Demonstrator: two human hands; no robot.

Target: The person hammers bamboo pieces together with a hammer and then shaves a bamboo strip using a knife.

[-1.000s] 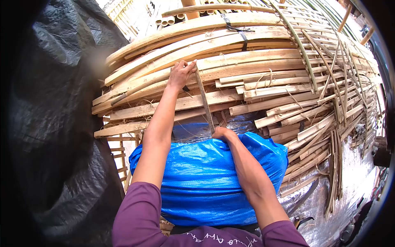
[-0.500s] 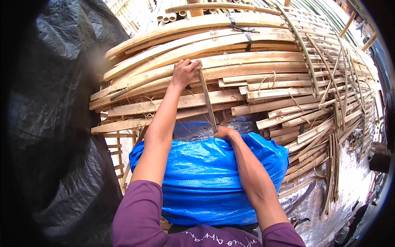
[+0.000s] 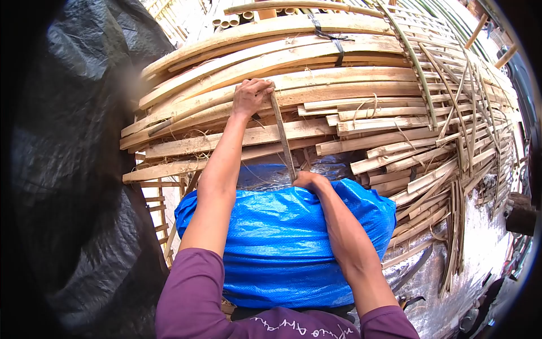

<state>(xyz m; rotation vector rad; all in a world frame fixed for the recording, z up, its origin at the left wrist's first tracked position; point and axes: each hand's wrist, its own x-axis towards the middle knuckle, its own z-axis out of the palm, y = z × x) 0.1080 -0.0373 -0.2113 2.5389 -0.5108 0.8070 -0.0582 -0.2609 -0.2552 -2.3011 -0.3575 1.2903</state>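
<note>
Narrow strip slants before the worker: the left hand closes fingers round its far end, the right hand grips the near end.

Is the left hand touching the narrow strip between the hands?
Touching: the head view shows the left hand with its fingers against the upper end of the narrow strip.

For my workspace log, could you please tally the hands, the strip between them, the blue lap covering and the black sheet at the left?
Hands: 2 (left hand, right hand)
Strip between them: 1
Blue lap covering: 1
Black sheet: 1
Total: 5
</note>
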